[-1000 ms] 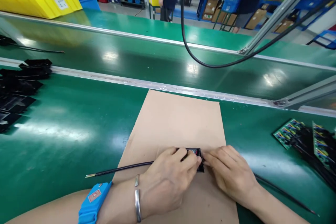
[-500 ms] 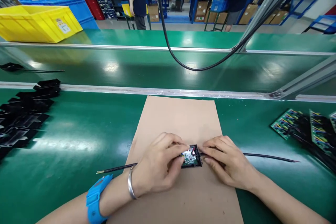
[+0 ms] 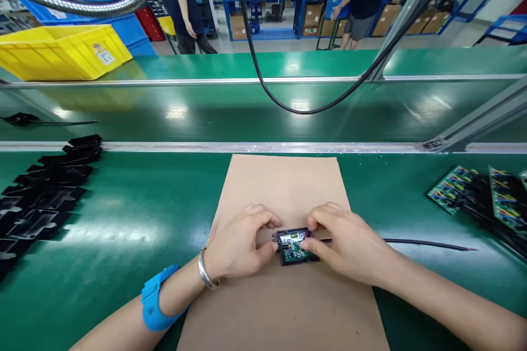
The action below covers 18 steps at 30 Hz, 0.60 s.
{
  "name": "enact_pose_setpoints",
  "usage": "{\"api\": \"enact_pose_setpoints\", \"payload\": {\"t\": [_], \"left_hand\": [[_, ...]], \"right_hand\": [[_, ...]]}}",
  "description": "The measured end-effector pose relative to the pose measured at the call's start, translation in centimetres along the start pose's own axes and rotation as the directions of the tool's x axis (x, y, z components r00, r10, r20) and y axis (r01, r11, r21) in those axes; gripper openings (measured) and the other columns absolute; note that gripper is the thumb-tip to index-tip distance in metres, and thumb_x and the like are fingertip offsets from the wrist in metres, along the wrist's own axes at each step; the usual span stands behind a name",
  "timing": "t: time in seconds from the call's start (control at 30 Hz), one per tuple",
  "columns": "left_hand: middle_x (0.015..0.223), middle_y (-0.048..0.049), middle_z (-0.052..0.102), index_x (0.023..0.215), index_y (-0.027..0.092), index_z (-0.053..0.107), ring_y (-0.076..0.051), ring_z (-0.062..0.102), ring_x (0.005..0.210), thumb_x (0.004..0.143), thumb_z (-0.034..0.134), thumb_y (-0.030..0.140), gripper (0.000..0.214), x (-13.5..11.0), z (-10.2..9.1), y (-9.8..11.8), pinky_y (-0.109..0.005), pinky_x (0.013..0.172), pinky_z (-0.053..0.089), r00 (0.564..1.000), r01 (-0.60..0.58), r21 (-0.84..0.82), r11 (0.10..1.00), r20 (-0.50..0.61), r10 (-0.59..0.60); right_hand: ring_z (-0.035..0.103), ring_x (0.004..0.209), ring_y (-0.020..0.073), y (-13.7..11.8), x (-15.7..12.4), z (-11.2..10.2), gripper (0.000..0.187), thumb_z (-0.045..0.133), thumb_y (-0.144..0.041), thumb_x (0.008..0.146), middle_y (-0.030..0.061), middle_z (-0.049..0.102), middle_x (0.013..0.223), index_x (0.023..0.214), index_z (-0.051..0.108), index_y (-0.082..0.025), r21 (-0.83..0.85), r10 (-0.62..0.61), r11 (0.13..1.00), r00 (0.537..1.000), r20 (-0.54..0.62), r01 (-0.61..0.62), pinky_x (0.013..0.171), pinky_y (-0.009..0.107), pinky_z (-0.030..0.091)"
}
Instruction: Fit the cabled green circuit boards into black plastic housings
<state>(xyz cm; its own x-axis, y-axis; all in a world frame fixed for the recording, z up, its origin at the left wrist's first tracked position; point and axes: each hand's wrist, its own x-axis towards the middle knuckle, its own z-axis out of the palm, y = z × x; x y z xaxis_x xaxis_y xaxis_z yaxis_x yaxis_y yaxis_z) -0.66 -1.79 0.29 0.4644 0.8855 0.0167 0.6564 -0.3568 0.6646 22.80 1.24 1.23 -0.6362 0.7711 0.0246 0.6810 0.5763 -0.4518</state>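
A small black plastic case with a green circuit board inside lies on a cardboard sheet. My right hand grips the case's right end, its thumb over the board and its index finger at the upper corner. From under that hand a black cable runs out to the right. My left hand curves round the left end, thumb and fingers apart, the thumb tip close to the short leads there. Any cable under the left palm is hidden.
Stacked black cases lie at the left; green circuit boards with black cables lie at the right. A yellow bin stands on the far ledge. A black cable hangs ahead. Two people stand beyond the bench.
My left fingers have drawn back left off the board, uncovering the case's left end. My right hand has moved left, its thumb onto the board. The left cable end is out of sight.
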Motion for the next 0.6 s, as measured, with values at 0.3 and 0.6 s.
{"api": "enact_pose_setpoints", "payload": {"t": [0.3, 0.6], "left_hand": [[0.103, -0.003, 0.057, 0.103, 0.019, 0.055, -0.021, 0.051, 0.097, 0.076, 0.068, 0.015, 0.031, 0.0, -0.5, 0.3, -0.037, 0.085, 0.045, 0.992, -0.003, 0.044, 0.999, 0.128, -0.003], [0.099, -0.0055, 0.059, 0.1, 0.015, 0.056, -0.022, 0.054, 0.094, 0.068, 0.074, 0.02, 0.036, 0.1, -0.2, -0.1, -0.033, 0.085, 0.045, 0.994, -0.04, 0.091, 0.995, 0.108, 0.03]], "right_hand": [[0.065, 0.07, 0.0252, -2.6, 4.6, -1.3, 0.026, 0.085, -0.029, 0.058, 0.0053, 0.066, 0.068, 0.071, 0.066, -0.018, -0.302, 0.142, 0.953, 0.929, 0.343, -0.034, 0.056, 0.029, 0.042], [0.065, 0.062, 0.0211, -4.5, 7.9, 0.2, 0.037, 0.093, -0.029, 0.036, -0.0023, 0.062, 0.058, 0.059, 0.064, -0.022, -0.209, -0.044, 0.969, 0.929, 0.368, 0.128, 0.053, 0.025, 0.041]]}}
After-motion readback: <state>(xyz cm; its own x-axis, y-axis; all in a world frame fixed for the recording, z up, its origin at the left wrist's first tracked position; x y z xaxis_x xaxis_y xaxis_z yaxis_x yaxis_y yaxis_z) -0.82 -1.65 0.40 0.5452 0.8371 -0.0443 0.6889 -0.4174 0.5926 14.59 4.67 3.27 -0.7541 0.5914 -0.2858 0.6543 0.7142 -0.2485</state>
